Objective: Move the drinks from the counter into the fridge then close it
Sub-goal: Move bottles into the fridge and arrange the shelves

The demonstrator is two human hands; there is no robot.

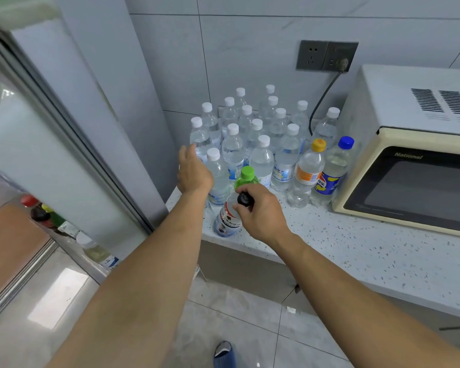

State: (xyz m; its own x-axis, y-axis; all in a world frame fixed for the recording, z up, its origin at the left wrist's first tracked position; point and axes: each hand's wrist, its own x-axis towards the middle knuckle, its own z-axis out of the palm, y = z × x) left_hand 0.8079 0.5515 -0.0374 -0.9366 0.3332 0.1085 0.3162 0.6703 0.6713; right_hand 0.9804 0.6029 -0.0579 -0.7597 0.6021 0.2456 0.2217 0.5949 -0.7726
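Right hand [260, 211] at centre frame, fingers curled round the neck of a black-capped bottle [227, 219] standing near the front edge of the speckled counter [356, 248], thumb and fingertips just under the cap. Left hand [193, 172] slightly higher and to the left, fingers loose and straight, holding nothing, reaching in among the white-capped water bottles [260, 158] and close against the nearest one; contact hard to judge. Green-capped bottle [246, 177] right behind the gripped one, partly hidden by the right hand. Cluster of clear water bottles crowded toward the back wall in upper centre. Yellow-capped bottle [307, 172] and blue-capped bottle [332, 172] side by side at the right of the cluster, just beside the cream microwave [409, 179] at right frame. Grey wall socket [327, 55] above, cord trailing down behind the bottles. Open fridge door [51, 166] along the left of the frame, with a few bottles [41, 212] already in its lower shelf. Tiled floor [237, 314] below.
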